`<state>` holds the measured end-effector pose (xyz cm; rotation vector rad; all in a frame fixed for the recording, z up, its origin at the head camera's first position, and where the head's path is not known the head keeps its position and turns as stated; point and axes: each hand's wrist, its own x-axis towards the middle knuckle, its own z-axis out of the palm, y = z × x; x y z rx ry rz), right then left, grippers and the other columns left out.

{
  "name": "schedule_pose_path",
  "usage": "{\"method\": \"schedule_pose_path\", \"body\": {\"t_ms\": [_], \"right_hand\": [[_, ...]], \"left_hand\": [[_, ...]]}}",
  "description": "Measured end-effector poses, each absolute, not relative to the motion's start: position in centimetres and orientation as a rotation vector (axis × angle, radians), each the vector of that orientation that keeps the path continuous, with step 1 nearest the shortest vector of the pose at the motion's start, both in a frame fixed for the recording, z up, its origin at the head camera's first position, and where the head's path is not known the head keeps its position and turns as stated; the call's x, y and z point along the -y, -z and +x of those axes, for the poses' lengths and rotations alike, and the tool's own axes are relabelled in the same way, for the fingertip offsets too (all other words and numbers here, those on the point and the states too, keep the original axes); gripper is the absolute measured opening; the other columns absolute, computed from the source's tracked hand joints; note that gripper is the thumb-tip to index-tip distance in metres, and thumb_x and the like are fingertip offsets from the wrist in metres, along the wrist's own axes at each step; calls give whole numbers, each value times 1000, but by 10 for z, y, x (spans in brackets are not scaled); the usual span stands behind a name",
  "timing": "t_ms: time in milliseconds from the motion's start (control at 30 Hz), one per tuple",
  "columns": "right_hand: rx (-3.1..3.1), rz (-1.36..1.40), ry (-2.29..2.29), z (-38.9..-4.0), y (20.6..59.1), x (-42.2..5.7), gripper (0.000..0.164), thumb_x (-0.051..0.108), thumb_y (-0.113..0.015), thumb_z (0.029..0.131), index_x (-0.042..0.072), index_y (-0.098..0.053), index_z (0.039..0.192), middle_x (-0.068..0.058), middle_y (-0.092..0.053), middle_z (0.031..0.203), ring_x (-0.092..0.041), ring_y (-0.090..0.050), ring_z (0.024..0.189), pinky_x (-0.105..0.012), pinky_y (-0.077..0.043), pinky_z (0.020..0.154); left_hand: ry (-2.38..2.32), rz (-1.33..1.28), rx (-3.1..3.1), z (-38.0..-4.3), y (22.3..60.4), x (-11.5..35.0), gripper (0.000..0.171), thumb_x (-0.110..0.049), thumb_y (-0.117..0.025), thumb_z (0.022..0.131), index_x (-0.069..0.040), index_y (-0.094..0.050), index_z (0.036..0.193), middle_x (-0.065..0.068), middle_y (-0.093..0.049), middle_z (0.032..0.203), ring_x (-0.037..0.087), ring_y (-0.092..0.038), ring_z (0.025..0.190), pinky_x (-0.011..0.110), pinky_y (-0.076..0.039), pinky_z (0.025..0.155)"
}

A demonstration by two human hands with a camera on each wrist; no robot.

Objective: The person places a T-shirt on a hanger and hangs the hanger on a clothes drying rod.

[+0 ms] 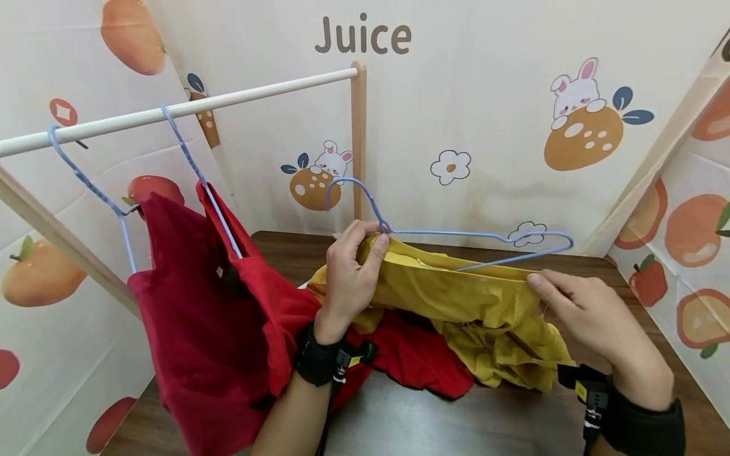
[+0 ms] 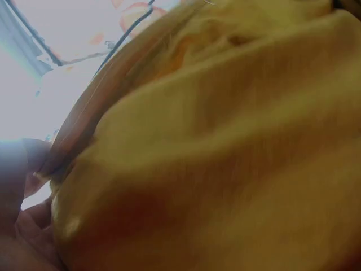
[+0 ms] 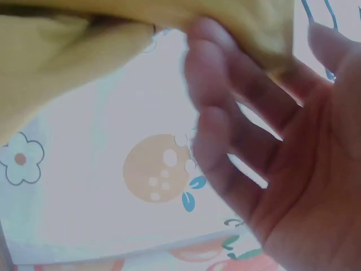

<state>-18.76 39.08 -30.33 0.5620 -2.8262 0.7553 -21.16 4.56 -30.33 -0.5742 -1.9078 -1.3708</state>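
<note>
My left hand [image 1: 353,272] grips the upper edge of a yellow garment [image 1: 450,292] together with the neck of a blue wire hanger [image 1: 450,233]. That hanger's hook points up and left. Its right end stands out above the garment's opening, while the lower wire runs down into the opening; its left part is hidden by hand and cloth. At the opening's right end my right hand [image 1: 599,316] pinches the edge between thumb and fingers. In the right wrist view its curled fingers [image 3: 211,130] lie against the yellow cloth. Yellow fabric [image 2: 214,152] fills most of the left wrist view.
To the left stands a rack with a white rail [image 1: 245,98] and wooden posts [image 1: 358,139]. A dark red garment [image 1: 194,316] and a bright red one [image 1: 274,291] hang there on blue hangers. More red cloth [image 1: 422,358] lies on the dark wooden table [image 1: 410,424].
</note>
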Motion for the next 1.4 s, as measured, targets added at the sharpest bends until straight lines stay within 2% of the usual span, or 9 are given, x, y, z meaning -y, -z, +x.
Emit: {"method": "schedule_pose_path", "body": {"t_ms": [100, 267, 367, 600, 833, 1000, 1100, 1233, 1400], "right_hand": [[2582, 543, -827, -186, 303, -402, 31, 19, -52, 107, 27, -66, 80, 14, -64, 64, 5, -56, 61, -17, -40, 58], [2292, 465, -1008, -182, 300, -408, 29, 14, -53, 105, 22, -74, 87, 28, -63, 66, 15, -56, 63, -7, -41, 59], [2213, 452, -1043, -180, 297, -407, 24, 10, -57, 103, 15, -74, 87, 31, -62, 68, 15, -57, 62, -5, -43, 60], [2223, 501, -951, -179, 291, -405, 21, 5, -60, 101, 6, -67, 80, 25, -57, 65, 11, -51, 58, -8, -42, 58], [2230, 557, -950, -177, 291, -400, 18, 2, -58, 101, 3, -67, 85, 30, -58, 72, 13, -56, 62, -6, -46, 61], [2214, 604, -964, -176, 292, -387, 18, 1, -59, 101, 5, -67, 85, 19, -61, 72, 8, -57, 65, -7, -46, 65], [2212, 636, -967, -175, 293, -377, 20, 1, -59, 101, 9, -65, 83, 12, -58, 69, 6, -51, 60, -11, -41, 59], [2192, 711, -1041, -176, 295, -360, 21, -2, -58, 100, 10, -63, 84, 9, -48, 68, 3, -41, 57, -19, -33, 53], [2192, 842, -1169, -175, 300, -335, 25, -8, -56, 99, 12, -64, 87, 9, -47, 69, -1, -45, 61, -20, -36, 56]], "left_hand": [[1361, -627, 1934, -213, 305, -44, 16, -17, -63, 102, -6, -73, 107, 6, -72, 100, 16, -66, 100, 32, -51, 91], [1361, -734, 2001, -214, 305, -40, 14, -17, -62, 102, -8, -74, 105, 5, -72, 98, 15, -65, 96, 29, -50, 87], [1368, -795, 2066, -213, 304, -37, 14, -17, -61, 102, -9, -73, 104, 2, -72, 99, 14, -64, 93, 28, -50, 84], [1341, -875, 2236, -212, 303, -33, 14, -20, -61, 103, -12, -73, 104, -1, -73, 96, 10, -62, 88, 28, -51, 81], [1270, -956, 2374, -212, 304, -34, 14, -21, -58, 104, -17, -72, 100, -6, -71, 93, 8, -59, 85, 27, -49, 77], [1238, -996, 2411, -212, 306, -37, 16, -19, -56, 105, -16, -71, 101, -4, -72, 91, 7, -59, 84, 26, -50, 76], [1235, -1011, 2417, -210, 306, -37, 16, -18, -56, 105, -16, -71, 102, -2, -72, 90, 6, -58, 83, 25, -49, 74], [1214, -1030, 2430, -209, 306, -38, 14, -18, -58, 104, -16, -72, 104, -6, -66, 83, 6, -55, 77, 24, -45, 68], [1114, -1107, 2459, -208, 309, -47, 12, -18, -60, 103, -18, -72, 104, -11, -58, 78, 4, -51, 70, 23, -43, 65]]}}
